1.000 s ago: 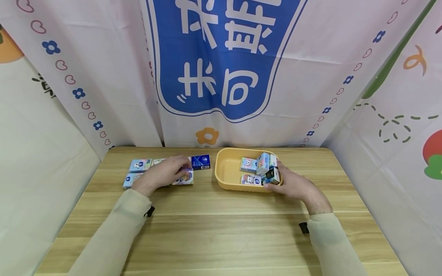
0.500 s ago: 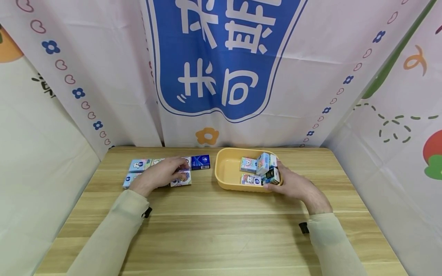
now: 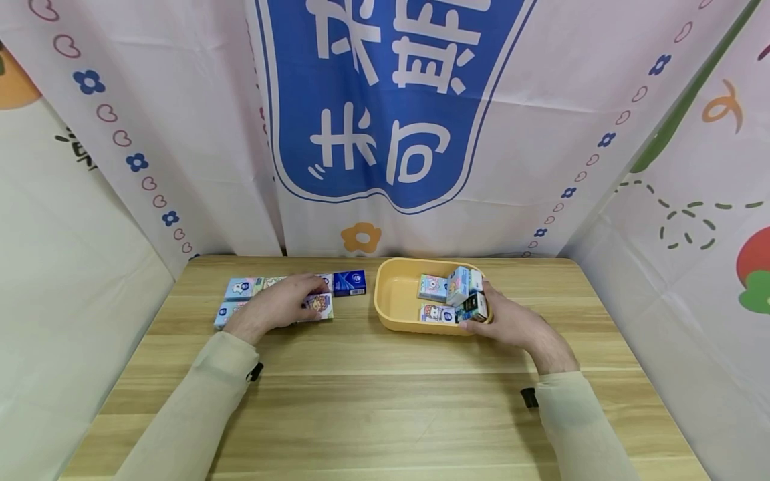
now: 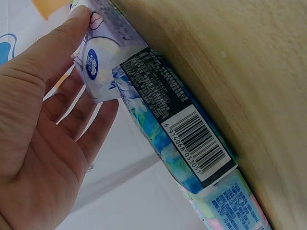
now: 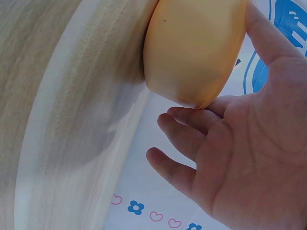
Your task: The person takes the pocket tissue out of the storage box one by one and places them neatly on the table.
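The bench (image 3: pixel 385 401) has a light wood-grain top. Behind it hangs a white cloth (image 3: pixel 204 133) with a big blue sign (image 3: pixel 381 143) and an orange flower (image 3: pixel 361 228); printed white sheets (image 3: pixel 680 300) close both sides.

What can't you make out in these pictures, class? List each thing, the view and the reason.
Head: left end of the purple packet, covered by the left hand.
Head: small print on the dark blue packet, too small.
Left wrist: rest of the lowest packet, cut off by the bottom edge.
Right wrist: inside of the yellow tub, hidden by its outer wall.
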Demonstrator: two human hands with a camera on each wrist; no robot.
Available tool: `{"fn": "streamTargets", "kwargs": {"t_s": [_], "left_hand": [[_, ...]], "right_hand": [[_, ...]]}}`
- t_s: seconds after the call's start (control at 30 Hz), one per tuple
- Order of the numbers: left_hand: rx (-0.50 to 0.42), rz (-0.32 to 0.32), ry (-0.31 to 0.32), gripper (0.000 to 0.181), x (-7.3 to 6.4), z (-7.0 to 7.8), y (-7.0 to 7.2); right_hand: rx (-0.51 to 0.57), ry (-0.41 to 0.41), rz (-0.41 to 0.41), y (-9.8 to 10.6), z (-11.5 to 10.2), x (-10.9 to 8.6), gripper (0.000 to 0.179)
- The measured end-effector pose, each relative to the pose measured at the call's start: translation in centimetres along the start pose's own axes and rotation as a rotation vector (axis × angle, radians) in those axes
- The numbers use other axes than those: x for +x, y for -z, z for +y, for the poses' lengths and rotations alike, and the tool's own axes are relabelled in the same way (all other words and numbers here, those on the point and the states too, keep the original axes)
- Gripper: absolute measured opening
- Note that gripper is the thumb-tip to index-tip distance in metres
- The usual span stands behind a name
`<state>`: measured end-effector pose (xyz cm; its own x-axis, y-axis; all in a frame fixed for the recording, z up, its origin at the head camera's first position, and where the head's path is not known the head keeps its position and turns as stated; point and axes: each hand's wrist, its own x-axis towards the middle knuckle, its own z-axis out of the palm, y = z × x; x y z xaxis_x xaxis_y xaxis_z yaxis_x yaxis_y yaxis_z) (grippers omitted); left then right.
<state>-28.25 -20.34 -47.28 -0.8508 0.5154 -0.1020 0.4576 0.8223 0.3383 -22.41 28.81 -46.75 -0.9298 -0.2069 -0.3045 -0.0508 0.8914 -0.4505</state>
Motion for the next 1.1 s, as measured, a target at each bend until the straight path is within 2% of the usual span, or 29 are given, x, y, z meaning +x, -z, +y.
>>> {"fn": "streamTargets", "kwargs": {"t_s": [0.2,0.43,0.83,1.1], "left_hand": [[0.026,-0.004,-0.010,0.050,0.0,-0.2,-0.2],[0.041,0.018,-0.033,0.042,0.0,0.4,-0.1],[0.014,0.070,-0.106,0.035,1.4,4.7,-0.2],[-0.026,0.076,-0.139,0.037,3.0,7.1,-0.5]], "right_hand": [[0.006,0.003,-0.003,0.0,0.0,0.0,0.134],[0.014,0.014,-0.003,0.1,0.0,-0.1,0.134],[0.013,0.026,0.006,0.1,-0.1,-0.1,0.134],[0.010,0.027,0.006,0.1,-0.1,0.0,0.132]]}}
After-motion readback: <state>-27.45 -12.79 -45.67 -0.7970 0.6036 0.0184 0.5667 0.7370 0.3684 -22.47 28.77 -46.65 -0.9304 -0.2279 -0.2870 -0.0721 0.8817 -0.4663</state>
